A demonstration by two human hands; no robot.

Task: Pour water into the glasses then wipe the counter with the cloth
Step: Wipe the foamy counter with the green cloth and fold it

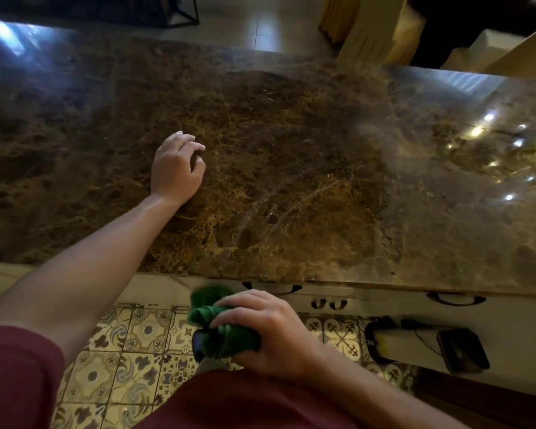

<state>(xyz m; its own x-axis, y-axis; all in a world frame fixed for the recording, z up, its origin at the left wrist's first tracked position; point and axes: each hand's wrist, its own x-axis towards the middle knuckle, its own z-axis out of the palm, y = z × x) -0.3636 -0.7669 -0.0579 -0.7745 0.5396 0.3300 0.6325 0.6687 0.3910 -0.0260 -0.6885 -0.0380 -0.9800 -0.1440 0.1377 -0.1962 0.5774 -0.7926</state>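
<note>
Closest to me, my right hand [266, 331] is clenched around the bunched green cloth [226, 328], held off the counter [291, 168], below its near edge and over the patterned floor [130, 345]. From that grip the stone lies toward 12 o'clock, its long axis running 9 to 3. My left hand [175, 170] rests loosely curled and empty on the counter at about 11 o'clock. I see no glasses. I judge the right hand does the wiping; the surface ahead offers open room, with faint streaks near the middle.
</note>
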